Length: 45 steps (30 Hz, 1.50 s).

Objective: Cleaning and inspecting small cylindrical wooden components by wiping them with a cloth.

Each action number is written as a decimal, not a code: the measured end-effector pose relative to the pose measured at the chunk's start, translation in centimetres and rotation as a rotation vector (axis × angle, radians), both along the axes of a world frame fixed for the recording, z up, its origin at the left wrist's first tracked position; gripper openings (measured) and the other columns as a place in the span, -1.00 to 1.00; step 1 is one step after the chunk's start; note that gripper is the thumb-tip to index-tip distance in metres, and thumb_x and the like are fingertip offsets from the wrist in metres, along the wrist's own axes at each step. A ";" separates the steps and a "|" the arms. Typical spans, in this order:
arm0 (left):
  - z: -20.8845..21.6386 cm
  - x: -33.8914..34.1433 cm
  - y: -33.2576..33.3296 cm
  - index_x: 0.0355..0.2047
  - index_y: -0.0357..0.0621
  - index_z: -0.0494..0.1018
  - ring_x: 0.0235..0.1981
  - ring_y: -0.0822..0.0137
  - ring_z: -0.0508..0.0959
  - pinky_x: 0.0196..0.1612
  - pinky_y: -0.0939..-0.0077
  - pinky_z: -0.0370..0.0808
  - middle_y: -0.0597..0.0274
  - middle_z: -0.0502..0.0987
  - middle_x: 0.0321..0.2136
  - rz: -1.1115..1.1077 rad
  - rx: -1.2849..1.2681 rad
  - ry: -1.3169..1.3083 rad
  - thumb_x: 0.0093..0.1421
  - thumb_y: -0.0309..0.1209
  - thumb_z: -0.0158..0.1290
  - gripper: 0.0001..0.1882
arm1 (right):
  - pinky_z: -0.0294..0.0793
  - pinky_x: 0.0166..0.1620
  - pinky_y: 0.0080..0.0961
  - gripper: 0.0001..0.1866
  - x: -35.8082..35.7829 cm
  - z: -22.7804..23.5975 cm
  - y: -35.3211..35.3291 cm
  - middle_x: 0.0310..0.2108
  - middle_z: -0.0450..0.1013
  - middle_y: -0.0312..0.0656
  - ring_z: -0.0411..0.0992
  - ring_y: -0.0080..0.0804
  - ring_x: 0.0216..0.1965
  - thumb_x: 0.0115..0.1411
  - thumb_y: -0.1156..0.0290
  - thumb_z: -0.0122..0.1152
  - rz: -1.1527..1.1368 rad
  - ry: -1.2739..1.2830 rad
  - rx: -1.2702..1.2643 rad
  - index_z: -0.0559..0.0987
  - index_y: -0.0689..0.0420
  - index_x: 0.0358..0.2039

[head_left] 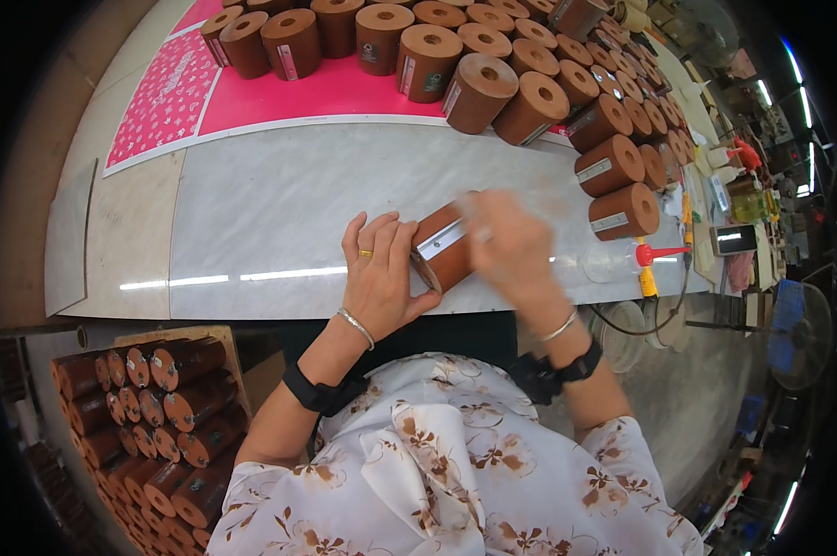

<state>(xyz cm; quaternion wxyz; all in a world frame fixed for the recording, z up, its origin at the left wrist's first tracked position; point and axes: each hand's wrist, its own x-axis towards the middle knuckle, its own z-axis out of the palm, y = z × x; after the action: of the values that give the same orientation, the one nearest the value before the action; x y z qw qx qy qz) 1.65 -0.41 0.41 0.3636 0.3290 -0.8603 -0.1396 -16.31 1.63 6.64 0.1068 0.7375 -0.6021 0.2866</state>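
Observation:
A reddish-brown wooden cylinder (pixel 453 266) lies tilted on the grey tabletop in front of me, a silvery metal strip (pixel 440 240) along its upper side. My left hand (pixel 379 271) closes round its left end, fingers over the top and thumb low at the near side. At the cylinder's right end is my right hand (pixel 514 243), smeared by motion. Its fingers are too blurred to show whether they grip the cylinder or hold something small against it.
Many similar cylinders (pixel 478 93) stand on a pink sheet (pixel 326 97) at the back and right. A clear bottle with a red nozzle (pixel 648 253) lies right of my hands. Stacked cylinders (pixel 196 408) fill the lower left. A blue fan (pixel 793 334) stands far right.

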 end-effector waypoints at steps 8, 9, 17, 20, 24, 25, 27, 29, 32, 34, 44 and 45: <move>0.3 -0.2 0.3 0.06 -0.33 0.22 0.09 -0.04 0.30 0.22 -0.14 0.05 -0.04 0.34 -0.06 -0.010 -0.073 -0.009 -0.30 -0.25 0.33 -0.11 | 0.42 -0.57 -0.36 -0.90 -1.1 0.2 -1.4 -0.55 0.38 -0.17 0.44 -0.25 -0.57 -0.03 0.46 0.14 0.016 -0.029 0.037 0.41 0.05 -0.48; 0.2 -0.3 0.4 0.06 -0.33 0.22 0.09 -0.04 0.30 0.22 -0.14 0.05 -0.04 0.34 -0.06 -0.011 -0.077 -0.006 -0.30 -0.25 0.33 -0.11 | 0.42 -0.58 -0.37 -0.91 -0.4 0.1 -1.6 -0.56 0.38 -0.17 0.45 -0.26 -0.58 -0.02 0.45 0.15 0.107 0.009 0.014 0.41 0.04 -0.49; 0.2 0.5 -0.1 0.08 -0.30 0.21 0.04 -0.07 0.35 0.14 -0.05 0.25 -0.11 0.30 -0.02 -0.066 -0.096 0.050 -0.27 -0.30 0.33 -0.12 | 0.44 -0.48 -0.26 -0.85 -5.5 0.5 -2.8 -0.53 0.44 -0.10 0.47 -0.13 -0.51 0.11 0.33 0.12 -0.081 0.109 0.088 0.42 0.12 -0.48; 1.5 1.5 -0.7 0.08 -0.28 0.20 -0.03 -0.05 0.40 0.00 0.18 0.42 -0.08 0.30 -0.05 -0.082 0.230 0.202 -0.26 -0.36 0.28 -0.16 | 0.41 -0.45 -0.29 -0.83 -5.8 0.5 -0.6 -0.50 0.46 -0.04 0.46 -0.12 -0.52 0.15 0.33 0.10 -0.105 -0.193 0.251 0.45 0.17 -0.43; 6.7 2.3 -3.1 0.08 -0.26 0.20 -0.11 -0.01 0.45 -0.09 0.25 0.47 -0.05 0.32 -0.10 -0.085 0.259 0.113 -0.25 -0.38 0.22 -0.19 | 0.39 -0.45 -0.47 -0.85 -4.8 0.1 1.0 -0.51 0.49 -0.09 0.45 -0.38 -0.53 0.18 0.36 0.11 -0.110 -0.611 0.259 0.49 0.19 -0.34; 7.0 2.3 -3.7 0.08 -0.26 0.20 -0.11 -0.01 0.45 -0.09 0.25 0.47 -0.05 0.32 -0.10 -0.078 0.250 0.108 -0.25 -0.38 0.22 -0.19 | 0.39 -0.44 -0.53 -0.85 -4.3 0.2 1.1 -0.52 0.49 -0.12 0.44 -0.47 -0.53 0.20 0.37 0.12 -0.099 -0.673 0.284 0.51 0.20 -0.33; 7.5 2.3 -4.4 0.07 -0.26 0.20 -0.12 -0.01 0.46 -0.10 0.24 0.47 -0.04 0.32 -0.10 -0.073 0.196 -0.033 -0.26 -0.33 0.22 -0.18 | 0.39 -0.44 -0.56 -0.86 -2.3 0.9 0.9 -0.53 0.49 -0.15 0.43 -0.52 -0.53 0.20 0.39 0.13 -0.010 -0.740 0.253 0.50 0.21 -0.33; 7.6 2.5 -4.5 0.10 -0.26 0.18 -0.08 -0.02 0.44 -0.05 0.24 0.45 -0.05 0.32 -0.08 -0.058 0.270 -0.050 -0.24 -0.30 0.21 -0.16 | 0.39 -0.44 -0.59 -0.87 -1.3 1.3 0.6 -0.54 0.49 -0.17 0.41 -0.58 -0.53 0.20 0.41 0.14 0.071 -0.802 0.223 0.50 0.22 -0.34; 5.9 3.0 -4.2 0.15 -0.26 0.15 0.03 0.00 0.41 0.07 0.25 0.39 -0.06 0.31 0.02 -0.062 0.353 -0.007 -0.24 -0.24 0.28 -0.08 | 0.42 -0.42 -0.60 -0.87 -1.0 1.7 0.4 -0.52 0.50 -0.15 0.46 -0.52 -0.51 0.20 0.42 0.16 0.105 -0.759 0.259 0.51 0.22 -0.34; 3.8 3.4 -3.7 0.14 -0.25 0.16 0.02 -0.07 0.36 0.10 0.16 0.27 -0.12 0.31 0.04 -0.073 0.413 0.176 -0.22 -0.19 0.33 -0.07 | 0.46 -0.44 -0.54 -0.91 -0.9 2.1 0.4 -0.44 0.53 -0.13 0.51 -0.38 -0.48 0.16 0.45 0.17 0.085 -0.634 0.257 0.53 0.18 -0.32; 0.6 1.5 -3.8 0.08 -0.17 0.26 -0.04 0.02 0.39 0.05 0.19 0.26 0.03 0.40 -0.07 -0.005 0.311 0.339 -0.24 -0.18 0.40 -0.12 | 0.38 -0.59 -0.45 -0.85 2.3 2.4 -5.6 -0.50 0.31 -0.26 0.40 -0.37 -0.49 -0.05 0.45 0.19 0.301 0.010 -0.088 0.49 0.10 -0.40; 0.5 1.6 -3.9 0.08 -0.17 0.26 -0.04 0.02 0.39 0.05 0.19 0.26 0.03 0.40 -0.07 0.006 0.312 0.346 -0.24 -0.18 0.40 -0.12 | 0.38 -0.59 -0.45 -0.85 2.7 2.3 -5.1 -0.50 0.31 -0.26 0.40 -0.37 -0.49 -0.05 0.45 0.19 0.314 0.013 -0.085 0.49 0.10 -0.40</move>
<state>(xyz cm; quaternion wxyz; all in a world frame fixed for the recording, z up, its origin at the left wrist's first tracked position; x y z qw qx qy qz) 3.29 -4.28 0.91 0.4509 0.3551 -0.7520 -0.3241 -13.61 -3.48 8.94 0.0958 0.8192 -0.4662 0.3200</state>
